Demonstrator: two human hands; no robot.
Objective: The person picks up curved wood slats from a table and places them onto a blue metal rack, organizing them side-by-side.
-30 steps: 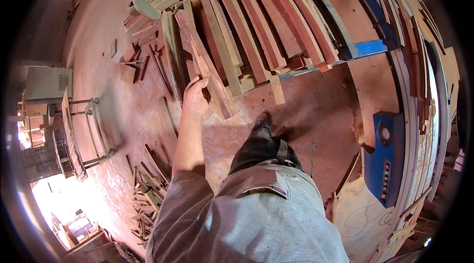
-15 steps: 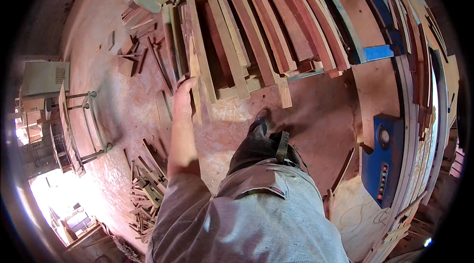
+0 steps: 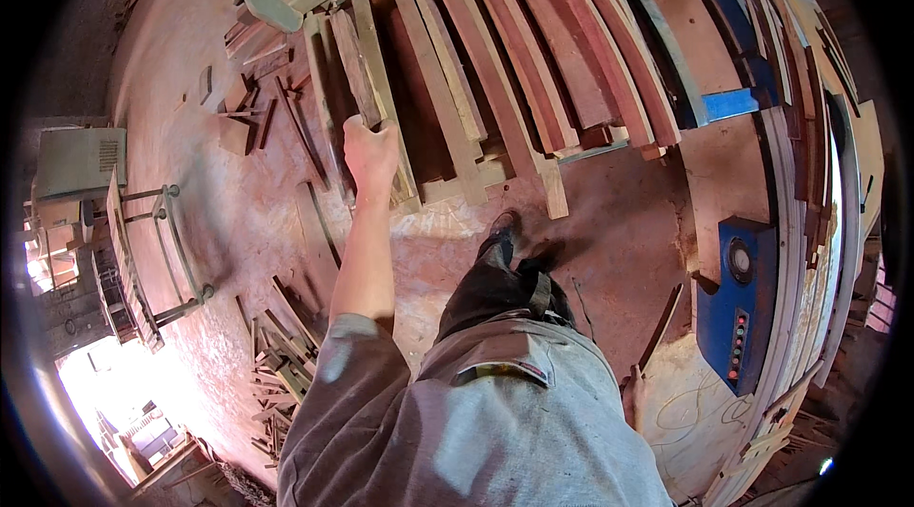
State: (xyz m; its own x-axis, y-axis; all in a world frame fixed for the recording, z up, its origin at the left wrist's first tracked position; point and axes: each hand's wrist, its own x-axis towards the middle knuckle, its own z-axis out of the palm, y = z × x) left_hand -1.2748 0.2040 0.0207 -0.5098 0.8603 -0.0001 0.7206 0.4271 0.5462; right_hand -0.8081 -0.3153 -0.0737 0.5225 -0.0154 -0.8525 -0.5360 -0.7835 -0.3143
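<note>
My left hand (image 3: 370, 153) is closed around the near end of a narrow, rough-edged wooden strip (image 3: 351, 59), which points away from me. This strip lies at the left end of a row of boards, between a brown board (image 3: 324, 79) and a paler batten (image 3: 373, 59). To the right of these, long light battens (image 3: 433, 79) and reddish boards (image 3: 557, 50) rest side by side with gaps between some. A small skin-toned shape at my right side may be my right hand (image 3: 632, 397); its fingers cannot be made out, and my shirt hides the rest.
Wood offcuts (image 3: 249, 117) and a heap of scrap strips (image 3: 286, 364) litter the floor at left. A metal-legged stand (image 3: 176, 250) is farther left. A blue control box (image 3: 736, 307) with buttons stands at right. A dark strip (image 3: 662, 326) slants beside my right side.
My left hand has moved slightly away from me and right, from the row's left edge onto the rough strip's end. The pale splintered piece beside the hand no longer shows.
</note>
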